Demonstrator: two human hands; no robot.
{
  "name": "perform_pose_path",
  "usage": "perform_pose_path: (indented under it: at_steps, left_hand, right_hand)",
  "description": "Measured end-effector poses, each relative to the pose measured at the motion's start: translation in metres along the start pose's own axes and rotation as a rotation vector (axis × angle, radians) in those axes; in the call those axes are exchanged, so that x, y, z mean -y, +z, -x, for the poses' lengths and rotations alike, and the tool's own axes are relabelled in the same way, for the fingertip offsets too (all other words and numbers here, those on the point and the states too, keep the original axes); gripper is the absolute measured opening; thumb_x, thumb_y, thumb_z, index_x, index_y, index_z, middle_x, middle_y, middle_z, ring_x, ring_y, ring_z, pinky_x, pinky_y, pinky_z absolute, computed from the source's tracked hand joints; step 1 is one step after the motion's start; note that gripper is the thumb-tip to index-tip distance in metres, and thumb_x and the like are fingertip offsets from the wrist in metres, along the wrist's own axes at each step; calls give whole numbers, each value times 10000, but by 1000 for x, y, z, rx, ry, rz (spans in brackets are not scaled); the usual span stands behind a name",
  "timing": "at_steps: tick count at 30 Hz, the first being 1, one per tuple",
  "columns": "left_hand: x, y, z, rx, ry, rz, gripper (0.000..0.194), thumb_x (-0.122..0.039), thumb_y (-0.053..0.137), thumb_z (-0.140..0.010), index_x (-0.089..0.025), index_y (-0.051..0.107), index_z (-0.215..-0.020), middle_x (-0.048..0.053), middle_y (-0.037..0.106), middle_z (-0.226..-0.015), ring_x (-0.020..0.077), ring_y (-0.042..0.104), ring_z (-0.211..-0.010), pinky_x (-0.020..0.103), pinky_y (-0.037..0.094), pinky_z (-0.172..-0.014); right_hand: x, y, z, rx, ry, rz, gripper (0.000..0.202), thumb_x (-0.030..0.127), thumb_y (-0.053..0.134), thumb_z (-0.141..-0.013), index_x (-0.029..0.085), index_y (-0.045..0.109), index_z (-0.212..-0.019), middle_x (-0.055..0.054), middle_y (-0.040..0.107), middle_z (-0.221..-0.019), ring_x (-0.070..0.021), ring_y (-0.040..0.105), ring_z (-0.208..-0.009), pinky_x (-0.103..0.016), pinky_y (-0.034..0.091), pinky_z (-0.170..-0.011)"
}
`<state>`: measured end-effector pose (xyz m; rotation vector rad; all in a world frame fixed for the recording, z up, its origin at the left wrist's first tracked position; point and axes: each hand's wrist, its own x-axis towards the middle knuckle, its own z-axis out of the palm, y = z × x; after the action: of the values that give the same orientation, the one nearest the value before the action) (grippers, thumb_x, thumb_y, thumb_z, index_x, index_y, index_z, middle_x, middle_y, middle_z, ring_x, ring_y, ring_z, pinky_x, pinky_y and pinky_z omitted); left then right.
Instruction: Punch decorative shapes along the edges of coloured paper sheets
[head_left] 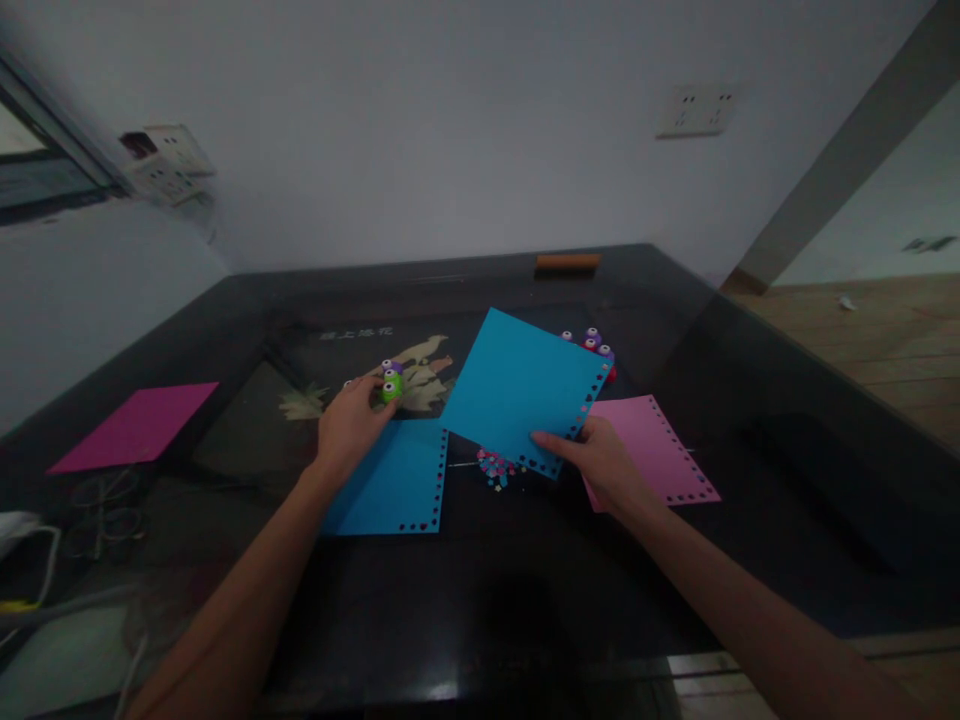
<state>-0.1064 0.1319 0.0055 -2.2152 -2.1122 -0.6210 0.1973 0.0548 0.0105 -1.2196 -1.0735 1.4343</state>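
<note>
My right hand [596,455] pinches the lower right edge of a blue sheet [525,385] with small holes along two edges, holding it tilted above the table. My left hand [356,415] has its fingers around a green punch [391,388] with eye-like knobs, beside a purple one [392,367]. Below that hand a second blue sheet [401,480] with punched edges lies flat. A pink sheet [660,450] with punched edges lies under and beside my right hand. Small punched pieces [496,468] form a pile between the sheets. Purple and red punches [592,337] stand behind the raised sheet, partly hidden.
A magenta sheet [139,425] lies at the left of the dark table [480,600]. An orange-brown bar [568,262] rests at the back edge by the wall. Cables [101,515] and a white object sit at the left front.
</note>
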Motion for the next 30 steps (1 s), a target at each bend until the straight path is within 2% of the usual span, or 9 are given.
perform_pose_path:
  at_steps: [4, 6, 9, 13, 16, 20, 25, 30]
  left_hand:
    - [-27, -8, 12, 15, 78, 209, 323, -366, 565, -801, -180, 613, -1061, 86, 691, -998, 237, 649, -868, 338, 494, -780]
    - [-42, -10, 20, 83, 103, 378, 309, -372, 570, -793, -189, 614, -1039, 71, 690, -989, 215, 651, -829, 338, 505, -774]
    - [-62, -10, 32, 216, 89, 644, 316, -350, 607, -751, -189, 606, -1023, 60, 686, -985, 211, 647, -876, 334, 521, -771]
    - [-79, -8, 45, 435, -2, 885, 286, -336, 670, -701, -196, 599, -940, 46, 699, -919, 209, 662, -852, 341, 525, -779]
    - [-87, -6, 53, 555, -68, 1015, 340, -316, 706, -675, -200, 594, -975, 34, 705, -906, 199, 672, -820, 330, 518, -766]
    - [-91, -4, 59, 654, -111, 1103, 361, -312, 712, -675, -198, 604, -1001, 5, 688, -825, 176, 664, -744, 295, 512, -693]
    - [-94, -4, 64, 632, -127, 1212, 340, -291, 704, -697, -215, 596, -1010, -5, 664, -851, 152, 633, -718, 247, 492, -599]
    - [-93, -1, 67, 682, -186, 1349, 389, -256, 706, -732, -242, 601, -1106, 32, 668, -1046, 163, 634, -863, 251, 505, -697]
  right_hand:
    - [-3, -2, -3, -15, -20, -19, 374, 360, 771, -650, 174, 699, -966, -101, 721, -1021, -278, 686, -904, -459, 534, -854]
    - [-3, -3, -3, -18, -28, -31, 367, 363, 770, -652, 183, 700, -965, -94, 724, -1013, -275, 687, -900, -458, 535, -849]
    - [-3, -3, -3, -30, -31, -39, 346, 368, 768, -653, 192, 703, -943, -82, 730, -994, -267, 689, -885, -458, 536, -848]
    - [-3, -2, -3, -64, -21, -37, 320, 374, 766, -654, 193, 712, -912, -75, 734, -977, -265, 690, -877, -456, 538, -848]
    - [-3, -2, -2, -70, -37, -54, 319, 373, 769, -654, 194, 713, -912, -74, 733, -985, -262, 689, -879, -447, 538, -849]
    - [-2, -1, -1, -78, -48, -61, 341, 388, 772, -649, 189, 709, -919, -75, 731, -994, -267, 687, -886, -446, 536, -851]
    - [-1, 0, 0, -91, -38, -91, 348, 393, 774, -648, 191, 711, -925, -86, 716, -1042, -272, 677, -929, -437, 528, -858]
    - [-4, -1, -3, -96, -24, -110, 313, 377, 757, -670, 189, 707, -916, -88, 722, -1019, -262, 681, -902, -439, 519, -855]
